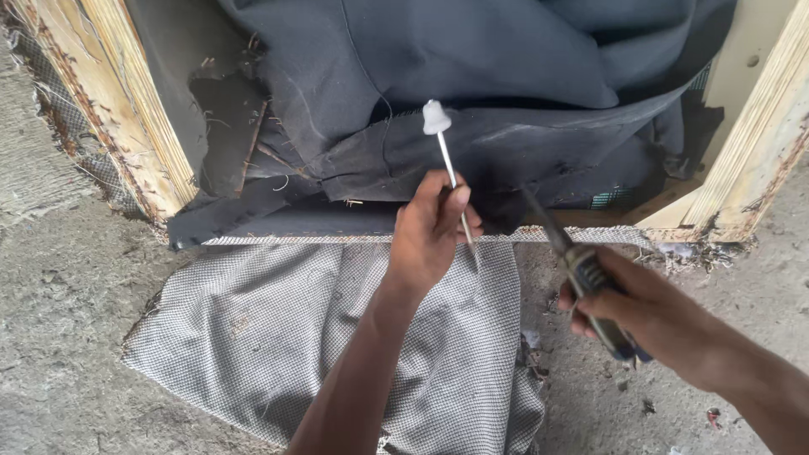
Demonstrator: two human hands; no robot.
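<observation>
Head view, looking down at a concrete floor with a stripped wooden frame at the top of the picture.

Left hand: fingers closed around a thin white rod, gripped low on its shaft. The rod's long axis runs nearly upright in the picture, leaning slightly left toward the top, where it ends in a small white cone-shaped cap. The cap sits against the dark fabric bunched inside the frame. The lower tip of the rod shows just below the thumb, over the checked cloth.

Right hand: fingers wrapped tight on the handle of a hand tool. Its dark, narrow blade points up and left, toward the lower edge of the dark fabric. I cannot tell whether the blade tip touches the fabric or the frame rail.

Key relation: the rod lies up and left of the blade, near it but apart. The left hand is the nearer one to the fabric fold; the right hand sits lower and further right, over bare floor.

The checked cloth hangs out from under the frame's lower edge and spreads on the floor beneath the left forearm. Frayed threads and staple remnants show along the left post. Small debris is scattered near the right wrist.
</observation>
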